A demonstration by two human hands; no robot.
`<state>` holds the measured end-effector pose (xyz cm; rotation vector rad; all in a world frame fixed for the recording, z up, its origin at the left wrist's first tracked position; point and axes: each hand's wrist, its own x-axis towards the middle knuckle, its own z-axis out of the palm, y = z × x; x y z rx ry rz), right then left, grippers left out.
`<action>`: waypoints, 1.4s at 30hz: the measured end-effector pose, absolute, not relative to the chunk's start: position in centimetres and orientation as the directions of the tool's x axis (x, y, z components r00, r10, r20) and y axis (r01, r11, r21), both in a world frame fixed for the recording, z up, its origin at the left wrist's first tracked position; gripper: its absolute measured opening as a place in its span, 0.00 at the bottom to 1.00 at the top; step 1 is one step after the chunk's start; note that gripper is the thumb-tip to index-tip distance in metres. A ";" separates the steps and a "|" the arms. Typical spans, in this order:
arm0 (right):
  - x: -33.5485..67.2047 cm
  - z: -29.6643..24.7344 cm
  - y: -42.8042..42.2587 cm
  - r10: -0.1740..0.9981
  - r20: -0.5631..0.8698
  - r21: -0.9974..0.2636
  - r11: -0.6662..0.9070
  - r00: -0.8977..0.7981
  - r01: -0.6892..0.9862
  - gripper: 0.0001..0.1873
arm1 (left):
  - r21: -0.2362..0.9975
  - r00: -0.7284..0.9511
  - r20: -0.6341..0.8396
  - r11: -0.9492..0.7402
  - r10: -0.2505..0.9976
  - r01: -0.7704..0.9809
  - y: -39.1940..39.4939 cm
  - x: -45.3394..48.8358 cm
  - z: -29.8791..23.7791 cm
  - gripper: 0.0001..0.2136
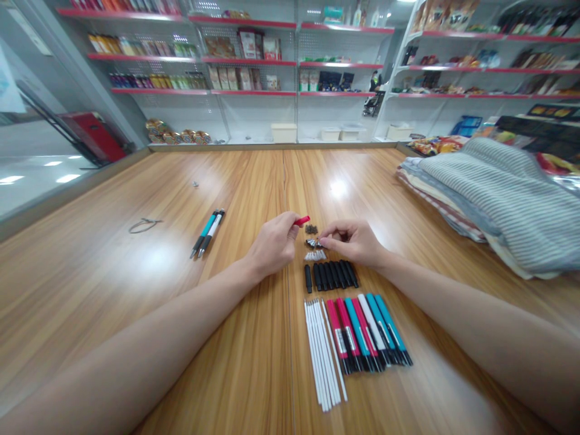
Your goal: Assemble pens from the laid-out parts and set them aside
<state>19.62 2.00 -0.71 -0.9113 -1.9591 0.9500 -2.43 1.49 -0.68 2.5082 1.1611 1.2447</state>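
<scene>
My left hand (pixel 277 241) is closed round a red pen barrel (pixel 303 220), whose end sticks out past the fingers. Thumb and forefinger of my right hand (pixel 351 240) pinch at the small silver pen tips (pixel 310 243); what lies between the fingertips is too small to make out. Small springs (pixel 311 229) lie just beyond, and small white plastic parts (pixel 315 255) just nearer. Below them are rows of black grips (pixel 333 275), white refills (pixel 322 356) and red, teal and white pen barrels (pixel 365 332).
Two assembled pens (pixel 207 232) lie on the wooden table (pixel 244 362) to the left, near a thin looped cord (pixel 145 225) and a tiny metal piece (pixel 195 184). Folded striped cloths (pixel 493 193) are piled at right. Stocked shelves (pixel 249 60) stand behind the table.
</scene>
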 end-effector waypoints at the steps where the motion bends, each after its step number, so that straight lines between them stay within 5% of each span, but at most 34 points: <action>1: 19.6 -0.8 2.1 0.831 0.319 -0.840 0.471 -0.457 0.271 0.16 | 0.406 0.373 0.633 -0.700 0.679 0.587 1.4 -2.4 -0.6 0.08; 7: 19.8 -0.8 2.4 0.834 0.338 -0.815 0.491 -0.436 0.308 0.15 | 0.392 0.386 0.588 -0.668 0.710 0.632 1.0 -2.5 -0.3 0.11; 19: 20.9 -0.9 2.7 0.672 0.325 -0.681 0.655 -0.665 0.329 0.10 | 0.348 0.440 0.576 -0.693 0.689 0.631 1.1 -2.5 -0.4 0.10; 27: 20.8 -0.6 2.6 0.695 0.365 -0.681 0.653 -0.620 0.332 0.10 | 0.305 0.702 0.397 -0.806 0.591 0.506 1.1 -3.4 -0.1 0.04; 42: 20.9 -0.6 2.6 0.712 0.349 -0.691 0.634 -0.609 0.346 0.12 | 0.254 0.732 0.339 -0.807 0.591 0.534 1.3 -3.7 0.0 0.06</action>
